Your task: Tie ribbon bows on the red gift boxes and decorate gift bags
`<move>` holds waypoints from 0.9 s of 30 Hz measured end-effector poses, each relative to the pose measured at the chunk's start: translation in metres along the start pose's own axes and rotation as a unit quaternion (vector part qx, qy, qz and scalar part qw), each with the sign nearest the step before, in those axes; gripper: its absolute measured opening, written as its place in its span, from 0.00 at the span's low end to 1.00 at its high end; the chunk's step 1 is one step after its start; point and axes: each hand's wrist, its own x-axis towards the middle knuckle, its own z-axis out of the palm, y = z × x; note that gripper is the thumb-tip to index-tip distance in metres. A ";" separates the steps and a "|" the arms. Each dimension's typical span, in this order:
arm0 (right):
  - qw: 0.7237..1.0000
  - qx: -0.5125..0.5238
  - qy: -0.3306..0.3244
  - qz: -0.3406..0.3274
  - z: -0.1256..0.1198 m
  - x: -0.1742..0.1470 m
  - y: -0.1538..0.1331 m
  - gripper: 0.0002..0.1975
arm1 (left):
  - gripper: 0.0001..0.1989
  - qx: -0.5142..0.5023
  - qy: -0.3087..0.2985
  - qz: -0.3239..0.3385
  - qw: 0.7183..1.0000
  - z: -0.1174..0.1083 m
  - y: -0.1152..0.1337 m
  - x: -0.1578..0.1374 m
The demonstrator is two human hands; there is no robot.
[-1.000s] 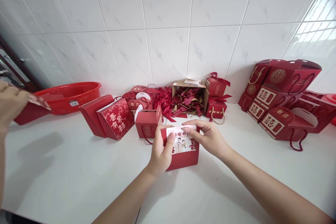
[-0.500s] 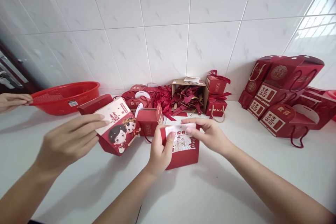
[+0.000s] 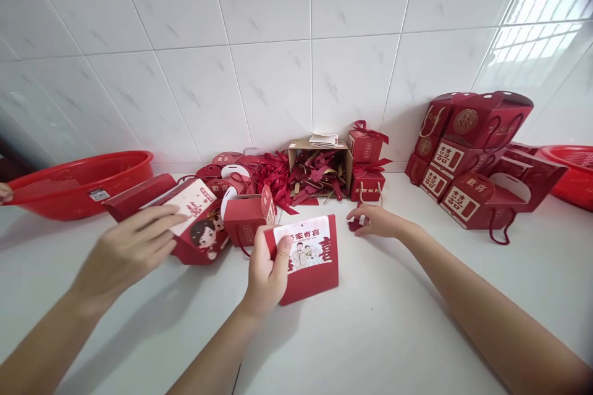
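The fingers of my left hand (image 3: 266, 278) grip a red packet (image 3: 310, 287) by its left side, thumb over the white panel (image 3: 308, 250), holding it on the near side of the cardboard carton (image 3: 296, 145). The fingers of my right hand (image 3: 382, 222) curl about a small dark red piece (image 3: 355, 226) on the worktop (image 3: 393, 327), in front of the carton and to its right; I can't tell whether they have closed on it. The hole (image 3: 302, 224) near the panel's top shows nothing threaded through it, so I judge this one unfinished, while the two ribboned boxes (image 3: 365, 147) just right of the carton look done, as do most of the stacked boxes (image 3: 491, 123) further right. Plenty is left over: strips (image 3: 324, 173) fill the carton and loose ribbon (image 3: 275, 176) lies against its left. Well left of the carton, a co-worker's hand (image 3: 123, 256) holds a cartoon-printed box (image 3: 204, 234) near a red basin (image 3: 120, 176).
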 end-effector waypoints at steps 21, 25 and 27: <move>0.976 0.006 0.210 -0.051 0.010 0.005 -0.010 0.16 | 0.15 0.096 0.054 0.042 0.993 0.176 -0.043 -0.055; 0.967 0.058 0.247 -0.033 0.000 0.003 -0.029 0.15 | 0.14 0.093 0.054 0.032 0.994 0.176 -0.051 -0.055; 0.964 0.097 0.245 -0.037 -0.007 -0.002 -0.042 0.15 | 0.14 0.088 0.058 0.031 0.994 0.170 -0.048 -0.053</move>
